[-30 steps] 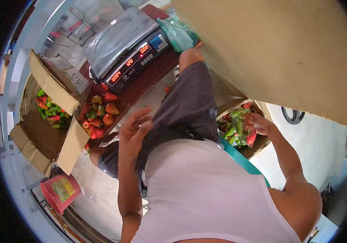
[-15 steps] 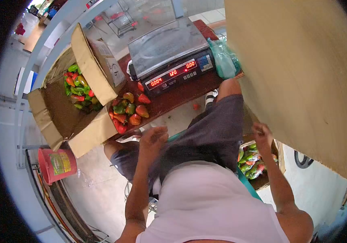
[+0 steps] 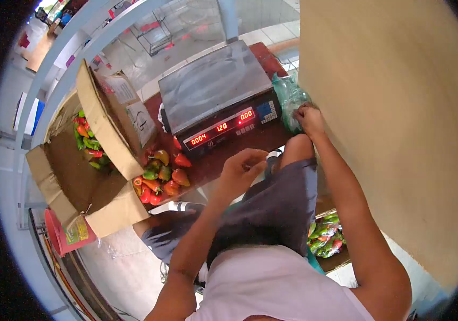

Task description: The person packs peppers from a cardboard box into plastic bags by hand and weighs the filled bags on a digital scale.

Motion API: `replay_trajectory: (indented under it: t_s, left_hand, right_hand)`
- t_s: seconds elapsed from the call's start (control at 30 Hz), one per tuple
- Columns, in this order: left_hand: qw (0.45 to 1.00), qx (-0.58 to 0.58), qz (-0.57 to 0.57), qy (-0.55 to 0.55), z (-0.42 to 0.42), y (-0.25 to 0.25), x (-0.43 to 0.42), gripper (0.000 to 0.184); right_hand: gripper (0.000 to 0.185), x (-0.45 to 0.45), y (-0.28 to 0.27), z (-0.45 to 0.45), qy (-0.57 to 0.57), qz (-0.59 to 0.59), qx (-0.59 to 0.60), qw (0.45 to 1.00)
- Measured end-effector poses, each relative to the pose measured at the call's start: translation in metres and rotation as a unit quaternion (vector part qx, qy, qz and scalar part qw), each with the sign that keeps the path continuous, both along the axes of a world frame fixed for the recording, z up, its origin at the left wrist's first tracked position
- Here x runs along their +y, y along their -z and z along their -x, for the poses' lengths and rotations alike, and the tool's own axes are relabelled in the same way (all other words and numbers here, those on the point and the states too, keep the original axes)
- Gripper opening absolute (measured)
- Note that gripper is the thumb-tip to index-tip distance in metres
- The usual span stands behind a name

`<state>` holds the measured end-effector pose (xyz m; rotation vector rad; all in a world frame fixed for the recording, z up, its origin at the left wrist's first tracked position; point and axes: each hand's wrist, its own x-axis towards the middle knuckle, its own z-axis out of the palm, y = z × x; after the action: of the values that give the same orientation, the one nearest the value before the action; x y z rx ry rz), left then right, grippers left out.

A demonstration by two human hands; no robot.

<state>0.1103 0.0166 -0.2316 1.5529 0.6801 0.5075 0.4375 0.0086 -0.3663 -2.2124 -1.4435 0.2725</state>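
My right hand (image 3: 310,117) reaches to the right end of the table, its fingers pinched on the green plastic bags (image 3: 289,99) beside the scale. My left hand (image 3: 241,170) hovers above my lap, in front of the scale, empty with its fingers loosely curved and apart. The digital scale (image 3: 215,91) has a bare metal plate and a lit red display. Left of it, several red and green peppers (image 3: 160,174) lie in a pile on the dark red table (image 3: 229,155).
An open cardboard box (image 3: 119,213) with loose peppers stands at the left. A pink bucket (image 3: 68,235) is below it. By my right leg, a lower box holds bagged peppers (image 3: 326,235). A large tan board (image 3: 394,107) rises close on my right.
My right hand has moved forward from beside my right leg to the green plastic bags. The left hand has moved forward and right. The view has shifted slightly.
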Motion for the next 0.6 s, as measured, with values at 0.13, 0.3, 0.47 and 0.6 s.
replay_trajectory:
  t_s: [0.13,0.3,0.47,0.6]
  left_hand:
    - [1.000,-0.013,0.013,0.019,-0.047,0.012,0.021,0.021]
    - [0.987,-0.136,0.084,0.011,-0.124,0.057,0.036,0.029]
    - [0.998,-0.061,0.019,-0.015,-0.185,0.117,0.057,0.049]
    - [1.000,-0.019,0.013,-0.003,-0.196,0.150,0.058,0.057]
  right_hand:
    - [0.020,-0.010,-0.003,0.012,0.041,-0.072,0.049,0.995]
    - [0.018,-0.026,-0.046,0.035,0.084,-0.114,0.089,0.986]
    - [0.018,-0.051,-0.059,0.058,0.194,-0.272,0.229,0.914]
    - [0.020,-0.057,-0.121,0.088,0.120,-0.433,0.295,0.843]
